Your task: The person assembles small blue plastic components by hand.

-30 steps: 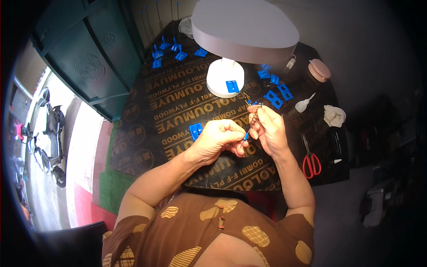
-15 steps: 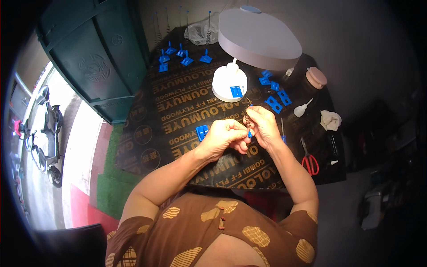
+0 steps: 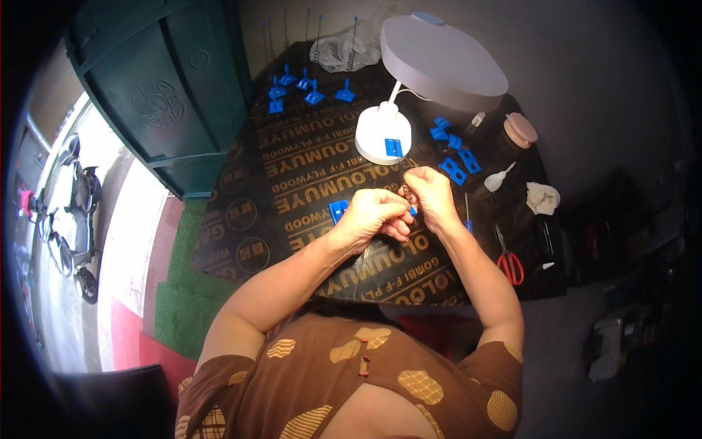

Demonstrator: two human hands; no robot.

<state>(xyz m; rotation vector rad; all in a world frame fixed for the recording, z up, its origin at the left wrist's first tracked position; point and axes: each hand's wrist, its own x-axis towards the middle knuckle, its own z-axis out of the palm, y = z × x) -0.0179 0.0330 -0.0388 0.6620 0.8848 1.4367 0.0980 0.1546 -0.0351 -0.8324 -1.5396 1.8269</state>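
Above the near part of the table my two hands meet at a small dark coil spring with a small blue piece at its lower end. My left hand pinches at the blue piece, its fingertips covering part of it. With thumb and fingers closed, my right hand grips the spring's upper part. A thin wire seems to stick out beyond the right fingers. Beside my left wrist lies a blue plastic part, partly hidden by the hand. Another blue plate rests on the white lamp base.
Several blue stands with sprung wires stand at the back left, near a clear plastic bag. The lamp's wide white head overhangs the table. On the right lie blue parts, a screwdriver, red scissors and a white cloth.
The view has shifted a little, so the table things sit slightly farther right. Both hands keep their grip; less of the blue piece shows between the fingers.
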